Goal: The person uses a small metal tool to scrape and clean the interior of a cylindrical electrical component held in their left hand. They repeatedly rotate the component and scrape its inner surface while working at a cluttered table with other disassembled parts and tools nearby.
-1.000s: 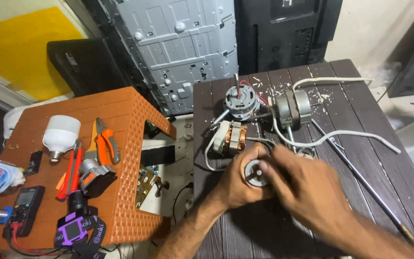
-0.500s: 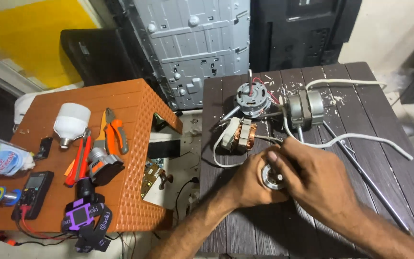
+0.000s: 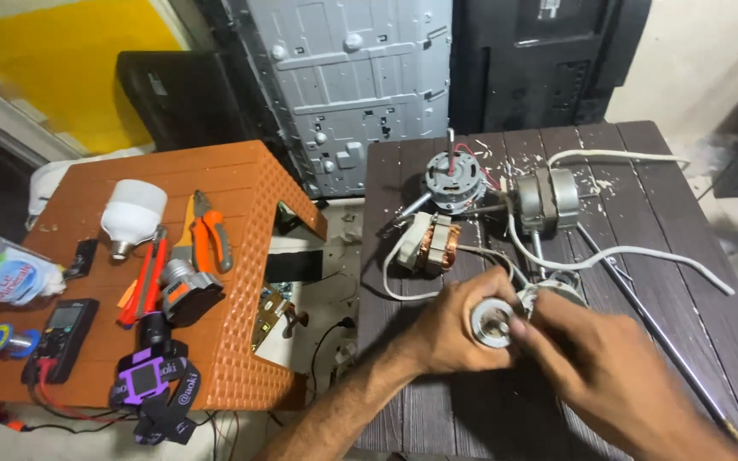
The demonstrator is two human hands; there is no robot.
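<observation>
Both hands shifted slightly right, gripping round metal motor part

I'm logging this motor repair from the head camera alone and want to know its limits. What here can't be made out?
Head view only:
- Round metal motor part: its sides and back are covered by the left hand and right hand.
- Right hand's fingertips: blurred where they meet the part.
- Long thin rod: its lower end passes behind the right arm.
- Clear plastic bag: cut off by the left edge.
- Multimeter: its screen is too small to make out.
</observation>
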